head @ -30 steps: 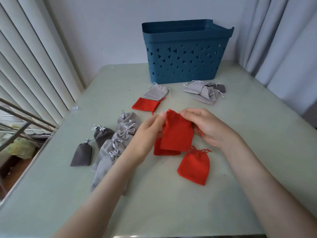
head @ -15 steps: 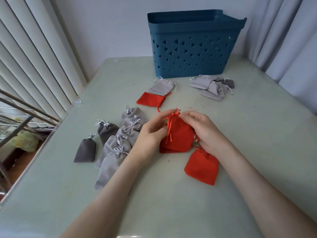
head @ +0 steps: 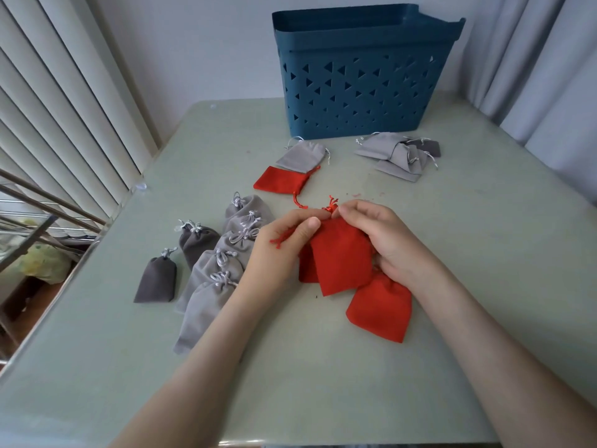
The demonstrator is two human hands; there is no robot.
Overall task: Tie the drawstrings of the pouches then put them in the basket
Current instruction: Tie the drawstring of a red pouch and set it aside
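Note:
A red pouch [head: 339, 257] hangs between both hands above the table's middle, its neck gathered. My left hand [head: 284, 244] pinches one red drawstring at the neck, its frayed end trailing left. My right hand [head: 378, 234] grips the other side of the neck, where the knotted cord ends stick up. Two more red pouches lie under and beside it: one mostly hidden [head: 307, 270], one flat [head: 379, 307] below my right wrist. The blue basket [head: 361, 72] stands at the table's back.
Several tied grey pouches [head: 223, 253] lie in a row to the left, with a dark grey one [head: 156, 279] furthest out. A red pouch [head: 281, 184] and a grey pouch [head: 302, 156] lie before the basket, with a pile of grey pouches [head: 399, 155] to their right. Blinds at left, curtains at right.
The red pouch's mouth went from wide to cinched shut. Both hands shifted to its neck and now pull the drawstrings apart, the left drawing one cord out to the left.

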